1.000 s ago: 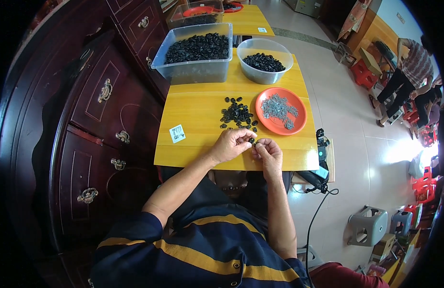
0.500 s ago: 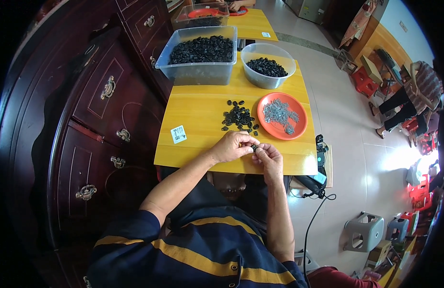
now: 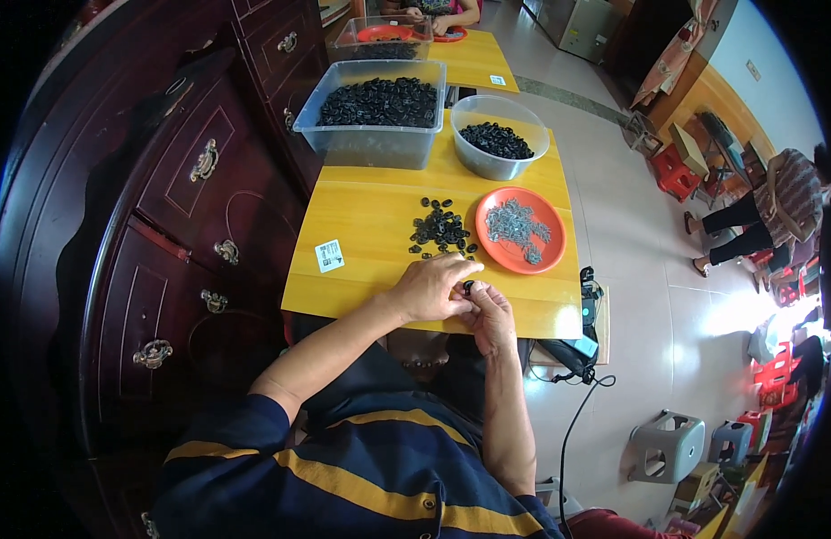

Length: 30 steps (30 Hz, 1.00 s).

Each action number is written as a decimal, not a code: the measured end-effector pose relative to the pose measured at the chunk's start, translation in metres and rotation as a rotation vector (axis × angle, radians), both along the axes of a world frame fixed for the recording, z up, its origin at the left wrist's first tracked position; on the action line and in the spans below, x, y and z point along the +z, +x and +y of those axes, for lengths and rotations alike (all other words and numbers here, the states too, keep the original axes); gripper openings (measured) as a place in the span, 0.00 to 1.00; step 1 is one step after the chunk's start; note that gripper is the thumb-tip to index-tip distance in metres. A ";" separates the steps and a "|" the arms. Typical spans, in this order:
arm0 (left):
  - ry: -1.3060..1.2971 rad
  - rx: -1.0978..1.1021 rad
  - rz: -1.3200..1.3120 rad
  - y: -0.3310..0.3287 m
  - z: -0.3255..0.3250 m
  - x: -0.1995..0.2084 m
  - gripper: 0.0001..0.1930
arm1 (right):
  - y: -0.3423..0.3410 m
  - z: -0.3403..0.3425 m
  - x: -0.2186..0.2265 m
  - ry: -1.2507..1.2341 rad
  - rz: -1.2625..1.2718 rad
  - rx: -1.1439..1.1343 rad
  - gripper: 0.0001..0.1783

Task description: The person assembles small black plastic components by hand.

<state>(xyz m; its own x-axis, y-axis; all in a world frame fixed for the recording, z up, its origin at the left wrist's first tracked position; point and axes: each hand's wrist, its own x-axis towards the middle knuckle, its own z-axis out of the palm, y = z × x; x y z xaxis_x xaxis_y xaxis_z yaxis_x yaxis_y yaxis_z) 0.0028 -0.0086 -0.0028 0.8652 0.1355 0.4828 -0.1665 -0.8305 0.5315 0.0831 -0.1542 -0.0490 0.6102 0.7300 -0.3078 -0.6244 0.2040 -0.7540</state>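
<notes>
Over the near edge of the yellow table [image 3: 361,211], my right hand [image 3: 489,319] pinches a small black oval piece [image 3: 469,287] between thumb and fingers. My left hand [image 3: 429,289] is right beside it, its index finger and thumb apart around the piece. Whether the left fingertips touch it is hard to see. Just beyond my hands lies a loose pile of similar black oval pieces [image 3: 440,227]. To its right, an orange-red plate [image 3: 548,260] carries a heap of small silvery metal parts [image 3: 516,225], too fine to make out singly.
A rectangular clear bin [image 3: 370,154] and a round clear tub [image 3: 496,164], both with black pieces, stand at the table's far side. Dark wooden drawers [image 3: 186,225] line the left. Beyond, another person's hands work at a second yellow table [image 3: 478,63]. Grey stool [image 3: 669,445] at right.
My left index finger and thumb have spread apart from their pinch near the black piece. The right hand has come slightly left and nearer to me. The whole view has shifted a little.
</notes>
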 end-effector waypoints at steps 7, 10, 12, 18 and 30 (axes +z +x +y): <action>0.012 0.037 0.052 -0.004 -0.003 -0.003 0.15 | -0.001 0.001 -0.007 0.062 0.109 -0.051 0.09; -0.030 0.026 -0.014 -0.003 -0.003 -0.004 0.12 | 0.001 -0.001 -0.004 0.081 0.130 -0.025 0.08; -0.031 0.024 -0.010 -0.002 -0.003 -0.003 0.12 | 0.002 -0.002 -0.007 0.081 0.135 -0.029 0.09; -0.059 -0.002 0.040 -0.002 0.000 0.000 0.13 | 0.002 -0.003 -0.009 0.088 0.138 -0.023 0.09; -0.033 -0.021 0.048 0.000 0.006 -0.004 0.12 | -0.004 0.004 -0.012 0.061 0.092 -0.091 0.09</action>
